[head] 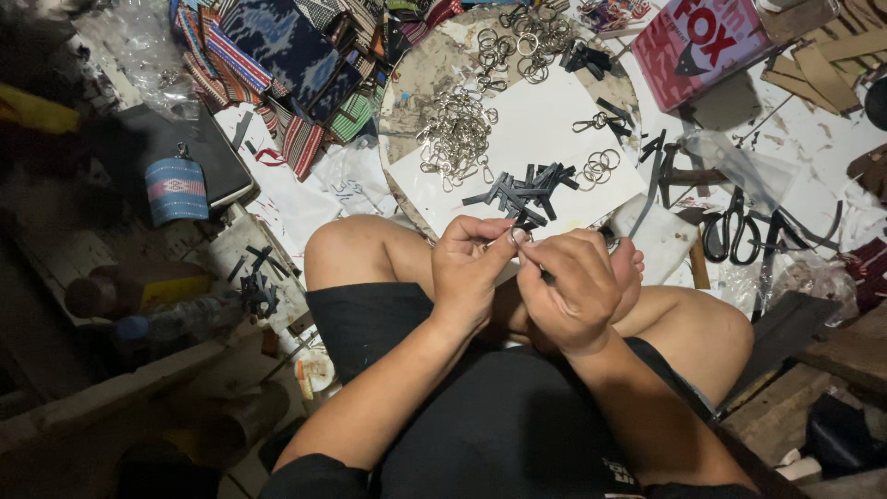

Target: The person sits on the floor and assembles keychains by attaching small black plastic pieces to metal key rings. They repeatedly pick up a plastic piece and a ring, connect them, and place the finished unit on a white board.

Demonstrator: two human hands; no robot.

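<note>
Above the crossed legs, left hand (468,270) raised from the lower left, fingers curled, thumb and forefinger pinched on a small metal ring (511,237). Just right, touching at the fingertips, right hand (573,285) — knuckles up, wrist bent, nipping a thin black strip (547,275). Just beyond, black strips pile (528,190) on white board (545,125).
</note>
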